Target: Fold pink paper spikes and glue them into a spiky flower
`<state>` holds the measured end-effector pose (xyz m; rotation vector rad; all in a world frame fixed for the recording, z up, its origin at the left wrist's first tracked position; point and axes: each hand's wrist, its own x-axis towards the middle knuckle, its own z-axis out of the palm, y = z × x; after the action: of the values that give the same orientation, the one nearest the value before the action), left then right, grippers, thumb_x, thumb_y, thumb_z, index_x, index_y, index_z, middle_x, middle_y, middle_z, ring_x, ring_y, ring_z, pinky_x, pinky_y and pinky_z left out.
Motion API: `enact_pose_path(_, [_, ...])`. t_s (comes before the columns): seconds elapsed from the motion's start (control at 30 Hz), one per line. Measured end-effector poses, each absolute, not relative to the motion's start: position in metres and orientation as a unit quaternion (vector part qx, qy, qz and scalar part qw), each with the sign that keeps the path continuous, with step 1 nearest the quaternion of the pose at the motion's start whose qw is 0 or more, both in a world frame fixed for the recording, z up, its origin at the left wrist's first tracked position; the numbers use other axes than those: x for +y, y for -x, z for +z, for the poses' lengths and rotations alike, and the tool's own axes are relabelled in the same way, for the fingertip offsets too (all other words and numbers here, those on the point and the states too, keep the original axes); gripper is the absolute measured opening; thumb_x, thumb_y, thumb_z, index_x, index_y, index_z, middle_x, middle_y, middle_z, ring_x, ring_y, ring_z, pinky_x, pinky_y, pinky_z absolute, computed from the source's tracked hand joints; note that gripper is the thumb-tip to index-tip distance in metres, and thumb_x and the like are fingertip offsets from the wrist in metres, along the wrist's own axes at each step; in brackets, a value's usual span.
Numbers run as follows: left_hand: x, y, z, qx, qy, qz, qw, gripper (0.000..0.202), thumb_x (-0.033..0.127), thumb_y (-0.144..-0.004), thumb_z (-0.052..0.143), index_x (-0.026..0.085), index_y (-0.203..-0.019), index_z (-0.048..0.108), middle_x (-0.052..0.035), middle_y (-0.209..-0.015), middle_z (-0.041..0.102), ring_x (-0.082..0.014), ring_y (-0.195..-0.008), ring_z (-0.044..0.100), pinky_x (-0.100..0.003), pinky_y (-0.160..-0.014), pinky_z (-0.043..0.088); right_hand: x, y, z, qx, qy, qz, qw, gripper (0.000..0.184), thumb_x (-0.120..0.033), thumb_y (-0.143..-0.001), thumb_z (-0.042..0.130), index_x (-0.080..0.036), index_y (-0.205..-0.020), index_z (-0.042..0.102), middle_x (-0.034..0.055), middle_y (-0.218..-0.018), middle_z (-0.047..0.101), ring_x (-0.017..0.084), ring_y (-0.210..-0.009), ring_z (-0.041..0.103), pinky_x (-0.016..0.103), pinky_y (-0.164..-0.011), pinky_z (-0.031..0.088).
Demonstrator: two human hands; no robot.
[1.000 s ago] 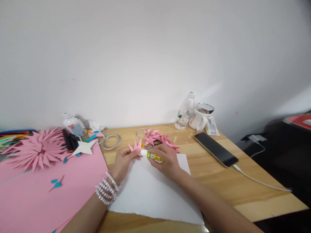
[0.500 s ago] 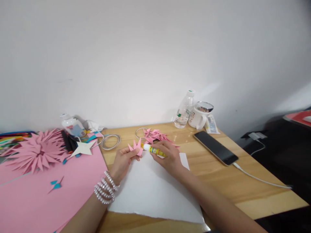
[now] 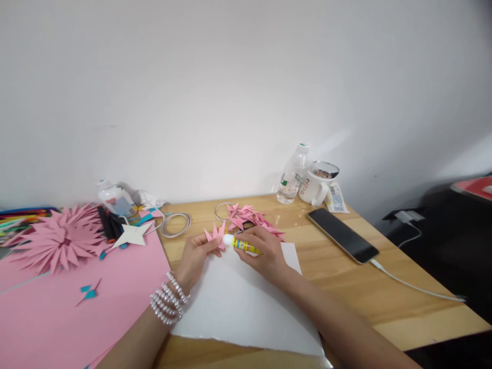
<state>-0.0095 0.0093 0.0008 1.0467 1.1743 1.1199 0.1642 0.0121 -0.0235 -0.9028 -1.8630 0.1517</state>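
My left hand (image 3: 198,253) pinches a folded pink paper piece (image 3: 216,234) with several pointed tips, over the far left part of a white sheet (image 3: 246,302). In my right hand (image 3: 265,252) lies a yellow glue stick (image 3: 246,246), tilted on its side. Its white end (image 3: 228,240) points left and is at the pink piece, apparently touching it. Just beyond the right hand, a heap of folded pink paper pieces (image 3: 246,215) lies on the wooden table, partly hidden by that hand.
Left, pink sheets (image 3: 57,318) carry a spiky pink paper flower (image 3: 63,238) and a white paper star (image 3: 131,235). A coiled cable (image 3: 175,224) lies behind my left hand. At the right are a clear bottle (image 3: 292,177), a white mug (image 3: 315,185) and a plugged-in phone (image 3: 342,236).
The glue stick has moved slightly left and down, its white end now at the pink piece. My left hand with the piece has barely shifted.
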Motion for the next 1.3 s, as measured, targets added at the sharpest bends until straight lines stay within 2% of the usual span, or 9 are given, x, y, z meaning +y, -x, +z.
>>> enact_pose_path(0.43, [0.01,0.011,0.002,0.497,-0.452,0.495,0.551,0.018,0.028,-0.062,0.069,0.012,-0.054,0.065,-0.0042,-0.057,0.061,-0.0099,-0.05,0.047,-0.024,-0.053,0.038,0.013,-0.164,-0.026,-0.76,0.388,0.06,0.518,0.021,-0.023,-0.073,0.059,-0.024,-0.094,0.062,0.0049,-0.083,0.063,0.016,-0.073,0.059,0.027,-0.061,0.048])
enact_pose_path(0.63, [0.011,0.015,0.001,0.444,-0.435,0.508,0.596,0.018,0.028,-0.066,0.067,0.012,-0.058,0.062,-0.0022,-0.06,0.058,-0.009,-0.053,0.046,-0.022,-0.053,0.038,0.014,-0.164,-0.027,-0.768,0.399,0.049,0.498,0.018,-0.02,-0.072,0.059,-0.024,-0.089,0.064,0.0038,-0.078,0.063,0.015,-0.069,0.059,0.025,-0.058,0.047])
enact_pose_path(0.83, [0.012,0.018,-0.005,0.43,-0.439,0.514,0.599,0.017,0.024,-0.07,0.065,0.013,-0.058,0.057,0.0,-0.059,0.057,-0.0078,-0.054,0.048,-0.02,-0.055,0.038,0.012,-0.162,-0.022,-0.76,0.36,0.072,0.537,0.022,-0.022,-0.073,0.06,-0.024,-0.095,0.061,0.0043,-0.086,0.065,0.016,-0.074,0.059,0.027,-0.062,0.048])
enact_pose_path(1.13, [0.014,0.02,-0.001,0.367,-0.405,0.505,0.669,0.016,0.02,-0.073,0.063,0.012,-0.059,0.058,-0.0013,-0.066,0.057,-0.0094,-0.064,0.05,-0.022,-0.063,0.041,0.017,-0.166,-0.026,-0.746,0.393,0.096,0.529,0.019,-0.021,-0.071,0.062,-0.024,-0.09,0.064,0.0045,-0.078,0.063,0.017,-0.069,0.058,0.028,-0.061,0.047])
enact_pose_path(1.3, [0.014,0.017,-0.001,0.387,-0.411,0.513,0.646,0.013,0.02,-0.072,0.064,0.012,-0.062,0.061,-0.0002,-0.063,0.058,-0.0075,-0.059,0.049,-0.02,-0.06,0.04,0.013,-0.163,-0.021,-0.73,0.359,0.133,0.566,0.021,-0.023,-0.072,0.062,-0.022,-0.093,0.06,0.0047,-0.083,0.065,0.017,-0.075,0.058,0.03,-0.067,0.047])
